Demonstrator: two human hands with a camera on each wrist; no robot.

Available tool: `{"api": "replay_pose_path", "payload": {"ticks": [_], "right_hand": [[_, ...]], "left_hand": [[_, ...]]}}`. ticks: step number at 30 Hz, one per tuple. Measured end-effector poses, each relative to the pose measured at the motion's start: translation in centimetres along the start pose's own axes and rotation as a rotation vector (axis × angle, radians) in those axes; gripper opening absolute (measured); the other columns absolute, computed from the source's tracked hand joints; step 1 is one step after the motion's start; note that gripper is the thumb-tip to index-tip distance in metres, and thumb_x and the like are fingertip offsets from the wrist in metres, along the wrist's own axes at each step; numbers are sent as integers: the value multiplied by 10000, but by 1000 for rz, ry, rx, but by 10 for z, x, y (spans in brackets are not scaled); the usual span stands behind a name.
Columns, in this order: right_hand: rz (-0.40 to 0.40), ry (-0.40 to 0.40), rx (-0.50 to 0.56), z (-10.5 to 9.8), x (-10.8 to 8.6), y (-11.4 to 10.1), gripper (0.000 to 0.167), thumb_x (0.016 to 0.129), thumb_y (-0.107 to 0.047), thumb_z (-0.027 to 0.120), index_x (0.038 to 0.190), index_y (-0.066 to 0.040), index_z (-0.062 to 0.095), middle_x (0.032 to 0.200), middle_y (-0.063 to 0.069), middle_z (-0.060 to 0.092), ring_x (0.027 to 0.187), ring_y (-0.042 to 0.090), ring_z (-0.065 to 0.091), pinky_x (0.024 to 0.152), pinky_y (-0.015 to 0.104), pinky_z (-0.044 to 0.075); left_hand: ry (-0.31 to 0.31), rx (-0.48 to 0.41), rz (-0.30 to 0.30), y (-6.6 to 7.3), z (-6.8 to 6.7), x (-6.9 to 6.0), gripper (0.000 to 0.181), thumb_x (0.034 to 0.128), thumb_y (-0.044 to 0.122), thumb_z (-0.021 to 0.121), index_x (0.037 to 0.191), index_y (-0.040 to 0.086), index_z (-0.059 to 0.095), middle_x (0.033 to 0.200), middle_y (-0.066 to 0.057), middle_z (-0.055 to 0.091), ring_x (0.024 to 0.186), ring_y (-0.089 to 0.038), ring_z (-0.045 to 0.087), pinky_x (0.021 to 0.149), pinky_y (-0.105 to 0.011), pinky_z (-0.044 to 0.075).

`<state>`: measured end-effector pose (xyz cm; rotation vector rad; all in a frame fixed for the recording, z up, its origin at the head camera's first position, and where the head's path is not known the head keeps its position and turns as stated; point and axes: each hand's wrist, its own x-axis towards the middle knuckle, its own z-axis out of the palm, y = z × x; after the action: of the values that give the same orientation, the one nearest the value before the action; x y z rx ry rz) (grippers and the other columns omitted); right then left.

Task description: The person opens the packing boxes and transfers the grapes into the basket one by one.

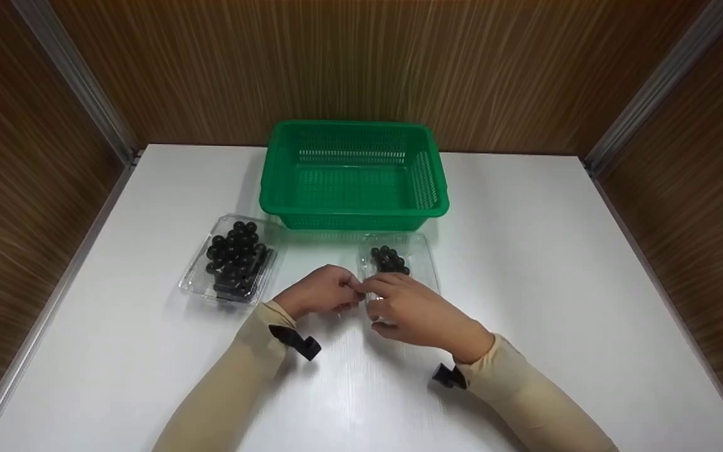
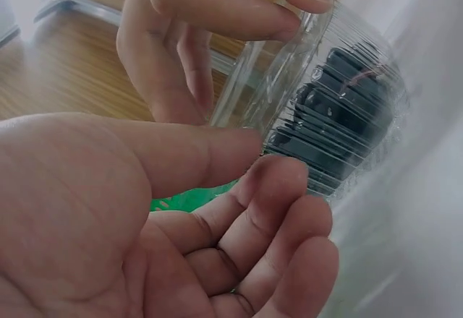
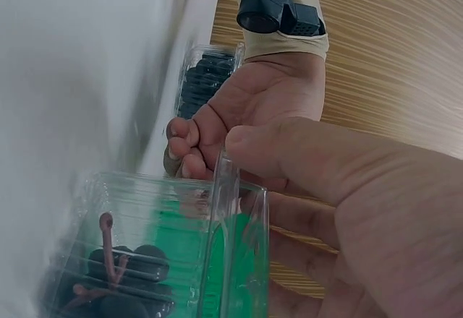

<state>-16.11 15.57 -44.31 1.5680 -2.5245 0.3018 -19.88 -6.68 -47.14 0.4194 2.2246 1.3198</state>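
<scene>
Right hand [image 1: 421,312] grips 1 of 2 clear boxes [image 1: 423,258] near 1 basket [image 1: 355,212].

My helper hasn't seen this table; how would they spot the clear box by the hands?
On the white table, find the green basket, then look just in front of its right half. There, a clear box holds dark round fruit. Unlike the other fruit box further left, it has the left hand and right hand at its near side.

The basket [image 1: 354,221] stands behind the left container [image 1: 197,280] and the right container [image 1: 425,258]. Grapes [image 1: 233,251] lie in both.
</scene>
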Motion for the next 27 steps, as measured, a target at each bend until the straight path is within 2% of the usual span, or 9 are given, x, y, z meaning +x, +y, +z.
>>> {"api": "replay_pose_path", "payload": {"ticks": [7, 12, 18, 21, 27], "right_hand": [[-2, 12, -13, 1, 1, 1, 196, 811, -141, 835, 756, -141, 648, 1414, 129, 571, 1380, 329, 465, 1201, 493, 325], [9, 1, -3, 1, 1, 0, 200, 806, -125, 847, 780, -135, 649, 1412, 114, 583, 1347, 308, 496, 1190, 464, 351], [66, -30, 13, 0, -1, -5, 126, 841, -109, 823, 865, -153, 708, 1252, 59, 633, 1109, 245, 555, 962, 373, 509], [84, -33, -5, 0, -1, -8, 111, 851, -97, 814, 858, -145, 714, 1232, 67, 629, 1071, 242, 554, 896, 356, 526], [92, -17, -108, 0, 1, -11, 100, 857, -75, 799, 813, -101, 713, 1148, 39, 659, 950, 205, 544, 726, 311, 542]], "left_hand": [[24, 44, 35, 0, 3, 1, 132, 967, 163, 683, 907, 48, 708, 722, -10, 654, 626, -110, 577, 573, -232, 452], [19, 66, 47, -1, 2, 1, 126, 962, 162, 670, 938, 56, 735, 701, 31, 626, 628, -105, 570, 573, -238, 445], [28, 68, 40, -2, 4, 0, 161, 979, 187, 669, 944, 47, 738, 742, 34, 632, 664, -104, 561, 595, -244, 441], [33, 69, 31, -2, 4, 0, 152, 981, 177, 659, 956, 50, 738, 753, 32, 633, 673, -105, 566, 600, -243, 448], [60, 40, 24, -4, 4, 2, 167, 997, 176, 642, 982, 46, 743, 769, 10, 646, 674, -111, 572, 578, -236, 441]]}}
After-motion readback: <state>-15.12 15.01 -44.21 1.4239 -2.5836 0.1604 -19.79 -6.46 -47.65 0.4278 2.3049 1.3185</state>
